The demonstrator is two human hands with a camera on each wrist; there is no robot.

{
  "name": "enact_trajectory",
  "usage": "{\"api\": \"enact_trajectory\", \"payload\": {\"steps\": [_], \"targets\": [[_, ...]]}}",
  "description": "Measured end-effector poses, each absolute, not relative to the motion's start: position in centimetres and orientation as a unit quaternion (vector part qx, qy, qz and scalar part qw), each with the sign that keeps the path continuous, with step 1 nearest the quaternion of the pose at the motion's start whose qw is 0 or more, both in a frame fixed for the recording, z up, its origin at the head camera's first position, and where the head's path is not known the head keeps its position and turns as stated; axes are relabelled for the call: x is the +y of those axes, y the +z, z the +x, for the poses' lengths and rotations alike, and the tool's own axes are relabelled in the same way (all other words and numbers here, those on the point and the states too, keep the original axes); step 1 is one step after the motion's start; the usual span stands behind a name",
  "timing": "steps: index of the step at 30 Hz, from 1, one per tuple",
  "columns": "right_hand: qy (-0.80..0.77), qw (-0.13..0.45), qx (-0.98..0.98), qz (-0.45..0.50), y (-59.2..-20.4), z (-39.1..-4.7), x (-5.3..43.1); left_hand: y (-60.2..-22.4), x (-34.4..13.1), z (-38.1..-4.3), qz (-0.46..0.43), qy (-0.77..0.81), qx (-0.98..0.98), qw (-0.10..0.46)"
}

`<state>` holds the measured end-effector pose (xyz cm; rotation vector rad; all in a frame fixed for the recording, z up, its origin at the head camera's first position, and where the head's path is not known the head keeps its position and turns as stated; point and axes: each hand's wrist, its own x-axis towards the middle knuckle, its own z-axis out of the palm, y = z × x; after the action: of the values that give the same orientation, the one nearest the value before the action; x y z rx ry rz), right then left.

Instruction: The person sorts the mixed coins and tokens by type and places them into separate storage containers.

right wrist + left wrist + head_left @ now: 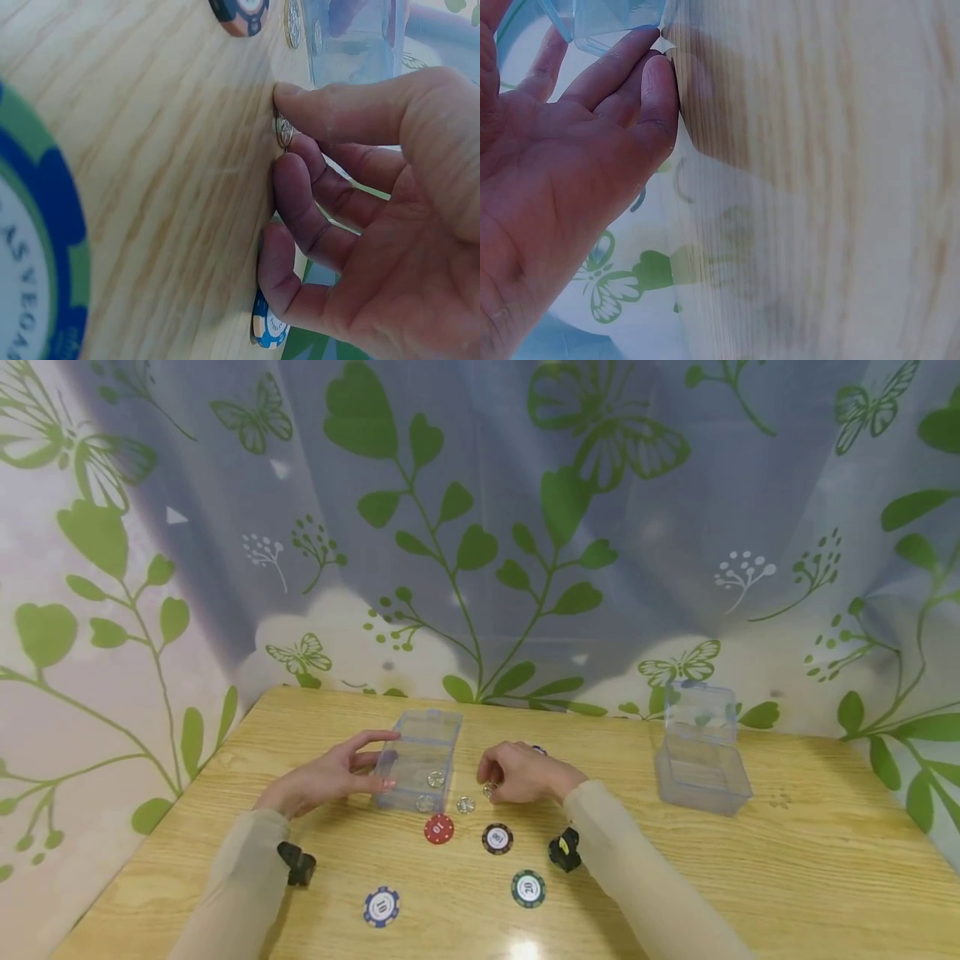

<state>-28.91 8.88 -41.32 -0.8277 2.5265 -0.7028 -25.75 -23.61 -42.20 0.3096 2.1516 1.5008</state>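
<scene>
My left hand rests with extended fingers and thumb at the left side of an open clear plastic box; in the left wrist view the fingertips are right at its wall. A gold-rimmed coin shows inside that box, and another coin shows through its near end. My right hand is low over the table, just right of the box. In the right wrist view its thumb and finger pinch the edges of a coin at the tabletop. One more coin lies between box and right hand.
Poker chips lie about: red, black, green and blue. Another blue chip is partly hidden behind my right hand. A second open clear box stands at the right on the wooden table. Behind hangs a patterned curtain.
</scene>
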Motion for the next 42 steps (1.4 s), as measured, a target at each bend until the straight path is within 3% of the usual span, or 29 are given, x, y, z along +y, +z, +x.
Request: {"api": "enact_trajectory", "payload": {"steps": [20, 34, 42], "targets": [[-0.260, 0.219, 0.896, -0.284, -40.95, -29.00, 8.58, -42.21, -23.63, -25.78, 0.112, 0.557, 0.784, 0.252], [-0.246, 0.179, 0.913, -0.272, -41.22, -29.25, 9.40, -42.47, -23.82, -25.86, 0.113, 0.554, 0.787, 0.247], [-0.218, 0.189, 0.921, -0.263, -40.97, -29.51, 9.35, -42.31, -23.70, -25.80, 0.128, 0.550, 0.788, 0.244]]}}
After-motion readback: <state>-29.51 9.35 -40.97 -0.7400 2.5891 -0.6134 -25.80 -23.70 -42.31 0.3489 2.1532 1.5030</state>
